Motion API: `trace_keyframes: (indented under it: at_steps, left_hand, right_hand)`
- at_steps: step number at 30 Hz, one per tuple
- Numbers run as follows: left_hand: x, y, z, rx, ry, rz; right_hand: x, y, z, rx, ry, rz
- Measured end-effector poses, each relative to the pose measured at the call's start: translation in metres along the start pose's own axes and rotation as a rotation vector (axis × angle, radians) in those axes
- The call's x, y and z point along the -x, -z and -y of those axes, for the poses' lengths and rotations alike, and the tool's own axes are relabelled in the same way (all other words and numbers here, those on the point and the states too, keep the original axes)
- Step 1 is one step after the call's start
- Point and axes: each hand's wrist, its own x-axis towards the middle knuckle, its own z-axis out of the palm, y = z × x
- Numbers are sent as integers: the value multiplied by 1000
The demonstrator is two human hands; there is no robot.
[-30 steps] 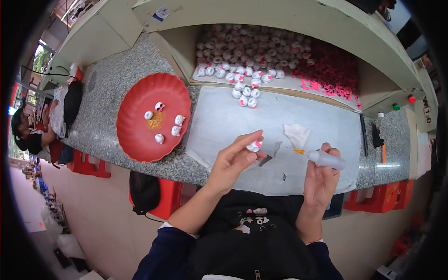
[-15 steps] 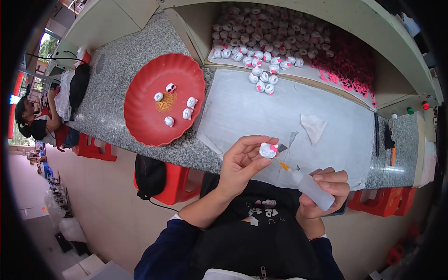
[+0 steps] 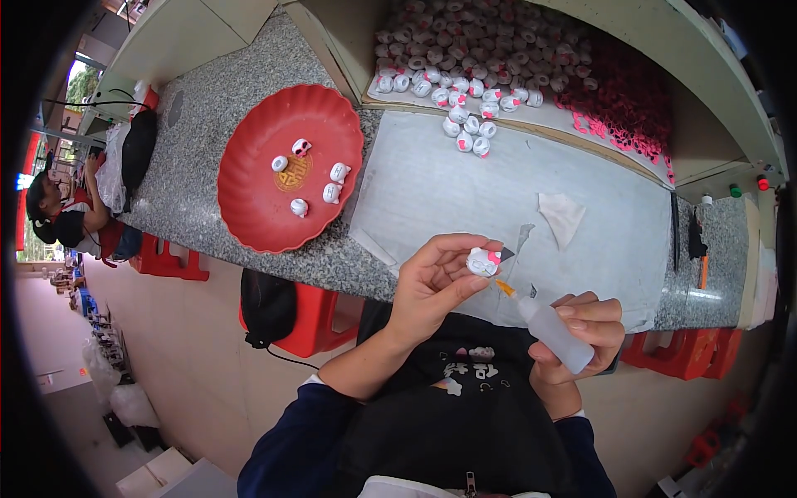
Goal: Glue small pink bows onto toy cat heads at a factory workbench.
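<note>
My left hand (image 3: 425,289) pinches a small white cat-head figurine (image 3: 480,262) with a pink bow between thumb and fingers, above the front part of a white paper sheet (image 3: 432,191). Wrapped round a translucent white squeeze bottle (image 3: 554,332) are the fingers of my right hand (image 3: 588,330). The bottle tilts up to the left, and its orange tapered tip (image 3: 505,287) ends just below the figurine's right side. Whether the fine point touches the figurine is too small to tell. A dark grey pointed piece (image 3: 506,254) shows just behind the figurine.
A red scalloped dish (image 3: 249,199) with several white figurines stands on the left of the granite counter (image 3: 195,195). Behind the sheet, a shelf holds many figurines (image 3: 490,50) and a pink pile of small parts (image 3: 618,100). A white cloth scrap (image 3: 562,217) lies right. Another person (image 3: 75,216) sits far left.
The figurine has turned in my left hand, bringing its bow and face more into view. The bottle tip has shifted slightly up and left, staying close to it.
</note>
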Motion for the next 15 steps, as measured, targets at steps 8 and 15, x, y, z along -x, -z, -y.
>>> trace_keyframes:
  at_steps: [8,15]
  left_hand:
    - [0,2,-1,14,15,11]
    - [0,2,-1,47,28,-1]
  right_hand:
    - [-3,-1,1,2,16,-1]
    - [-2,-3,1,-64,24,-44]
